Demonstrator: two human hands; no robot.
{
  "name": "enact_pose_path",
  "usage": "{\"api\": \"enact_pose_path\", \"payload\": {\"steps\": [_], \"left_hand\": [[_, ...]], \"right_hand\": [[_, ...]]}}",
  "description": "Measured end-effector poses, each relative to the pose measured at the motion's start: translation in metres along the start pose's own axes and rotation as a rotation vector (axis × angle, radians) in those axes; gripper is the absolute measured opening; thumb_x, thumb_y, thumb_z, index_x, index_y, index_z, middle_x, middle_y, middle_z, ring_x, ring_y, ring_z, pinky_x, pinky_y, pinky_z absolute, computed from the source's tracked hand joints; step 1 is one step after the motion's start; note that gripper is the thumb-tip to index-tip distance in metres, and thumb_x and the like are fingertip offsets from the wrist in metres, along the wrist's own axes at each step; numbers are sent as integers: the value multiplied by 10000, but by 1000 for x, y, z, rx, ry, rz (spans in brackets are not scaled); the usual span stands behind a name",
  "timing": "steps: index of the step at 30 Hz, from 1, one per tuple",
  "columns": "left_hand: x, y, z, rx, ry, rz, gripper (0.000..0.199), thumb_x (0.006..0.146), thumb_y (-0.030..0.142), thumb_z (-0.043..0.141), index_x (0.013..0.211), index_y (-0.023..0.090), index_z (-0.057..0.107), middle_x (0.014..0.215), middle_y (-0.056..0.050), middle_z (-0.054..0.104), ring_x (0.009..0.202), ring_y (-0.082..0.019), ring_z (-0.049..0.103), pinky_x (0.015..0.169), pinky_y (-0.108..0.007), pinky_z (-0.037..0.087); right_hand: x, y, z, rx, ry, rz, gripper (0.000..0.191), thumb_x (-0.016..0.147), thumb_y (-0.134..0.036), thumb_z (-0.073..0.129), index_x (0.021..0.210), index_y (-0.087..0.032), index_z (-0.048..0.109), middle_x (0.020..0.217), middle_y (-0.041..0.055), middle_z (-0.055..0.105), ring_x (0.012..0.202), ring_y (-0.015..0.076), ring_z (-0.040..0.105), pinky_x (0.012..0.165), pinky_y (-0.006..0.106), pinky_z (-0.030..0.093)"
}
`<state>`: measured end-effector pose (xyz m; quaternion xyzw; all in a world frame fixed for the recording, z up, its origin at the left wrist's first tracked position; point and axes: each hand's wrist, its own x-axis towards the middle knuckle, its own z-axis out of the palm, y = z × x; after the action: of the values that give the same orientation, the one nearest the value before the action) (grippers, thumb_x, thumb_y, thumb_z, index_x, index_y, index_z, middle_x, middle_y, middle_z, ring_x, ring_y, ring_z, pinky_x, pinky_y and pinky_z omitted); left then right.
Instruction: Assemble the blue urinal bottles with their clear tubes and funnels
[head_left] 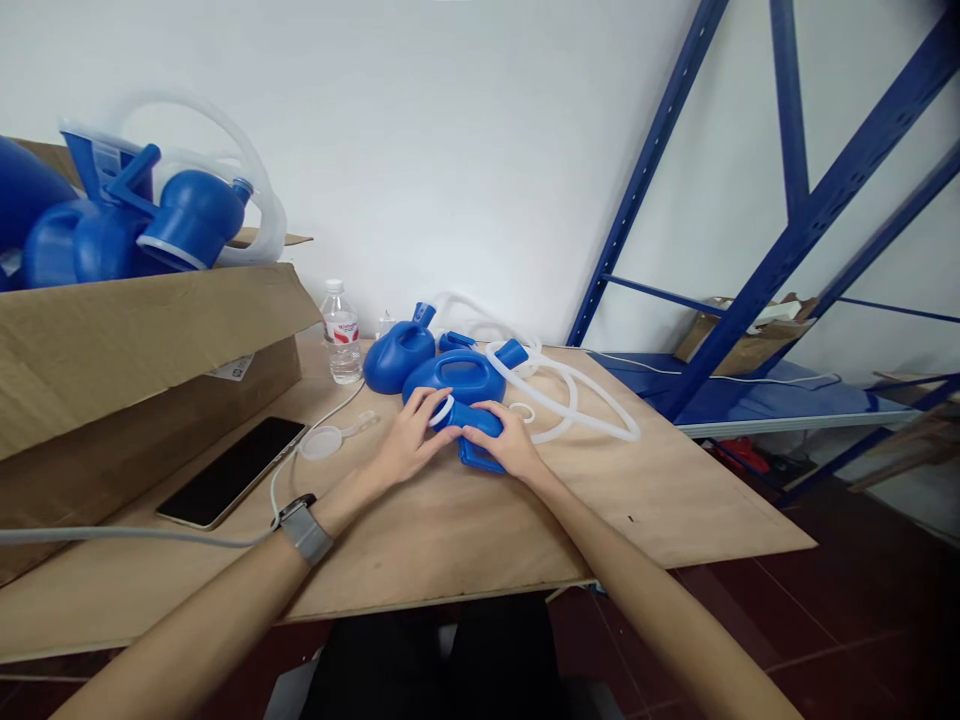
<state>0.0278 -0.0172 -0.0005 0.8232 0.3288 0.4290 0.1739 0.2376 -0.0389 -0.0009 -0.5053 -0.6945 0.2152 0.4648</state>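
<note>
Both my hands hold a blue plastic cup-like mouthpiece with a handle (480,458), tilted on its side just above the table. My left hand (411,437) has its fingers around the open end, where a white ring (442,411) sits at the rim. My right hand (512,440) grips the body, with its thumb near the left thumb. Right behind stand a blue plastic bottle with a handle (480,378) and another blue bottle (400,357). A loose white ring (522,411) and a coiled clear hose (600,425) lie to the right of my hands.
A flat translucent cap (321,442), a phone (234,470) and a white cable (274,490) lie on the wooden table (480,550). A water bottle (343,335) stands behind them. At left is a cardboard box (150,310) of blue parts. Blue shelving (750,280) rises at right.
</note>
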Motion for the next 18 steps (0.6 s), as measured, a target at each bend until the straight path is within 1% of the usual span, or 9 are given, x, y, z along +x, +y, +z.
{"api": "enact_pose_path", "payload": {"steps": [2,4,8,11,12,14,16,18], "left_hand": [[-3,-1,3,38,-12,25,661,934,581,590,1483,241,449,1370,-137,489,1243,-315,563,1064,-476,500],[-5,-2,6,75,-10,39,716,929,584,598,1518,239,384,1411,-152,442,1315,-336,518,1112,-509,464],[-6,-4,9,99,-8,72,664,992,530,512,1551,232,313,1519,-167,387,1414,-345,447,1166,-521,415],[-7,-5,10,87,-19,97,640,1012,506,481,1555,220,299,1534,-173,424,1394,-341,480,1157,-524,423],[-7,-5,10,90,-24,100,637,1013,506,479,1553,217,301,1523,-175,444,1375,-342,502,1147,-530,431],[-8,-7,10,103,-18,97,636,1010,512,485,1546,214,313,1496,-178,475,1342,-345,534,1125,-538,448],[-8,-7,10,115,5,100,641,1004,521,497,1537,211,325,1475,-181,491,1335,-346,542,1112,-535,461],[-8,-8,9,126,33,126,646,998,529,507,1529,205,332,1458,-185,504,1334,-345,544,1105,-524,470]], "right_hand": [[-1,0,0,17,-1,-5,498,761,-595,738,1091,-223,715,1160,77,724,1098,298,658,1008,441,498],[-1,0,0,31,-1,9,497,766,-600,725,1092,-225,714,1156,72,726,1092,299,660,1004,438,500],[-1,0,0,67,-14,54,523,760,-623,715,1094,-221,711,1135,67,732,1062,300,668,975,431,515],[0,2,-1,120,-47,60,563,758,-661,707,1101,-214,716,1131,69,735,1069,304,672,974,427,518],[2,3,-2,154,-73,55,567,791,-685,663,1104,-215,720,1138,71,736,1085,301,671,982,421,515],[6,8,-5,251,-109,59,594,884,-724,508,1110,-220,727,1161,75,735,1119,284,666,995,397,508],[13,14,-8,326,-101,109,640,927,-737,397,1105,-220,730,1146,83,739,1112,267,670,970,373,518],[19,21,-13,297,-59,179,635,900,-753,436,1052,-212,733,1074,86,750,1041,265,683,899,364,537]]}}
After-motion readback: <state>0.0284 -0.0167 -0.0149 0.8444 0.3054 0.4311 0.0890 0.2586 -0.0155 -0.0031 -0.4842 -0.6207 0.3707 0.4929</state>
